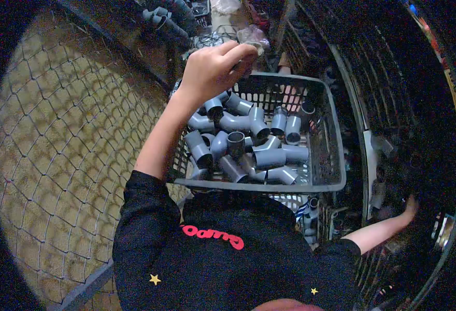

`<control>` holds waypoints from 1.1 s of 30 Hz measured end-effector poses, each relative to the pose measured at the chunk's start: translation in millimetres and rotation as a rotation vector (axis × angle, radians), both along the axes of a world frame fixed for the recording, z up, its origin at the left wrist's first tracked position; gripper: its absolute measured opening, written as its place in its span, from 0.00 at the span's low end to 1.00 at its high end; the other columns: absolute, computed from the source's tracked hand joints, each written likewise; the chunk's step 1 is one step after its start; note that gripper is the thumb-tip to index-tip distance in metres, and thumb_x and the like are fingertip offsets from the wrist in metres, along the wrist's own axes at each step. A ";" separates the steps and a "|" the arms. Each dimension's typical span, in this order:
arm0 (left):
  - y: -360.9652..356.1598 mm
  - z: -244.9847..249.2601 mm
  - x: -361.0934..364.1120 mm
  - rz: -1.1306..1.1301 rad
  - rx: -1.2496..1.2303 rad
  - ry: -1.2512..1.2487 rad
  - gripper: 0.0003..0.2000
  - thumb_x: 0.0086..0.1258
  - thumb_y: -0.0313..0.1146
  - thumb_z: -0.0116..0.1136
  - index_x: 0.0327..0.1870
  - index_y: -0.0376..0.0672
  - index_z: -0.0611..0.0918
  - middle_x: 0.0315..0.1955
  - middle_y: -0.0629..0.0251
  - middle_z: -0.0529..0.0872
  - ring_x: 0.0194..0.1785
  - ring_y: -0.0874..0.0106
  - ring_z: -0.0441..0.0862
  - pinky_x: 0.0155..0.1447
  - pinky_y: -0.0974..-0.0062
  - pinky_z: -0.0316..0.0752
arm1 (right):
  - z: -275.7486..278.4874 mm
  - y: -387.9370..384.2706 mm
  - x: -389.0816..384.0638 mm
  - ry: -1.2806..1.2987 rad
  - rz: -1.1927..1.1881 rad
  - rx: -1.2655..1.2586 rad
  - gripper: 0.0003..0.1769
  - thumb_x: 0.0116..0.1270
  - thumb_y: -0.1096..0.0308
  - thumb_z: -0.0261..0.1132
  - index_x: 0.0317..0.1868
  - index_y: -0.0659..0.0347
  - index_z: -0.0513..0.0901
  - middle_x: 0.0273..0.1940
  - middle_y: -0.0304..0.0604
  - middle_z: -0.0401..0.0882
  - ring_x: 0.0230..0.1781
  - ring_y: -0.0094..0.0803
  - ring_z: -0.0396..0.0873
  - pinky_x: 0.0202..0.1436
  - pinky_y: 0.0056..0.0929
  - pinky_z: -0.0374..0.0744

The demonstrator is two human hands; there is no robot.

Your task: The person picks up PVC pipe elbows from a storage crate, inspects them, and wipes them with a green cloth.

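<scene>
My left hand (218, 68) is raised over the far left corner of a grey plastic basket (337, 150), its fingers curled in. What those fingers hold, if anything, is hidden behind the hand. Below it, inside the basket, lie several grey pipe elbows (269, 157), tumbled at different angles. My right hand (410, 206) reaches out low to the right, into shadow. Close to it are grey pipe fittings (378, 194) along a light upright edge; darkness hides its fingers.
A wire mesh fence (72, 155) runs down the left side. More grey pipe fittings (163, 20) and plastic bags (253, 36) lie beyond the basket. Another basket (290, 199) shows beneath it. Dark racks (388, 78) stand along the right.
</scene>
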State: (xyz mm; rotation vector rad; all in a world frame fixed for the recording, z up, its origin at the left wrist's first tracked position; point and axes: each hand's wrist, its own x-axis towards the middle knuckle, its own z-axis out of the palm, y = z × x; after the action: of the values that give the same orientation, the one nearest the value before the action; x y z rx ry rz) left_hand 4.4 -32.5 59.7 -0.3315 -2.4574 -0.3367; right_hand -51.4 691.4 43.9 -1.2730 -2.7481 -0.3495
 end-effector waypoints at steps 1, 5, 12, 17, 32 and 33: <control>0.5 -1.4 -1.6 -0.006 -0.006 0.000 0.11 0.65 0.34 0.67 0.47 0.53 0.84 0.38 0.67 0.89 0.33 0.61 0.87 0.36 0.66 0.82 | 1.7 -2.5 0.7 -0.009 -0.006 -0.003 0.40 0.68 0.37 0.54 0.68 0.63 0.75 0.67 0.59 0.73 0.68 0.56 0.72 0.71 0.48 0.71; -2.6 -3.5 -1.7 -0.019 -0.016 -0.007 0.11 0.64 0.35 0.67 0.47 0.54 0.84 0.40 0.67 0.89 0.33 0.60 0.87 0.36 0.66 0.82 | 7.5 -9.7 5.4 -0.026 -0.032 -0.022 0.41 0.69 0.35 0.52 0.68 0.62 0.75 0.68 0.58 0.73 0.68 0.55 0.72 0.71 0.48 0.71; -4.0 -2.2 2.1 0.003 0.017 -0.020 0.14 0.64 0.35 0.66 0.51 0.56 0.83 0.43 0.68 0.89 0.38 0.57 0.87 0.39 0.64 0.83 | 35.5 -87.4 11.5 -0.015 0.006 -0.076 0.43 0.71 0.32 0.48 0.68 0.62 0.75 0.69 0.57 0.72 0.69 0.55 0.71 0.71 0.49 0.70; -5.0 -4.3 -1.0 -0.018 -0.001 -0.003 0.14 0.64 0.36 0.66 0.51 0.57 0.83 0.43 0.67 0.89 0.38 0.57 0.87 0.39 0.64 0.83 | 75.2 -232.2 19.9 0.104 0.447 -0.066 0.44 0.71 0.31 0.48 0.70 0.62 0.72 0.65 0.59 0.75 0.65 0.57 0.73 0.69 0.49 0.71; 27.3 31.1 1.8 0.084 0.132 0.039 0.11 0.71 0.44 0.61 0.51 0.56 0.82 0.39 0.62 0.88 0.36 0.55 0.87 0.37 0.60 0.82 | -128.6 -517.4 -15.2 -0.597 1.955 -0.422 0.53 0.53 0.63 0.75 0.74 0.73 0.57 0.61 0.59 0.76 0.59 0.59 0.78 0.64 0.49 0.77; 23.3 22.7 3.2 0.090 0.158 0.022 0.12 0.72 0.44 0.60 0.51 0.55 0.82 0.39 0.62 0.88 0.36 0.55 0.87 0.37 0.60 0.82 | -148.8 -515.7 -22.4 -0.654 1.949 -0.659 0.56 0.45 0.62 0.79 0.72 0.70 0.60 0.61 0.61 0.75 0.59 0.57 0.78 0.62 0.49 0.79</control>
State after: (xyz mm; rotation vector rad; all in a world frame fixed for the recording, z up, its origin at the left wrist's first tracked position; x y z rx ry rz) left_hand 7.7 -9.2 82.4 -0.1559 -2.3975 -0.4829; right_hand -73.8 175.7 -104.9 2.0095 -2.9881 0.4246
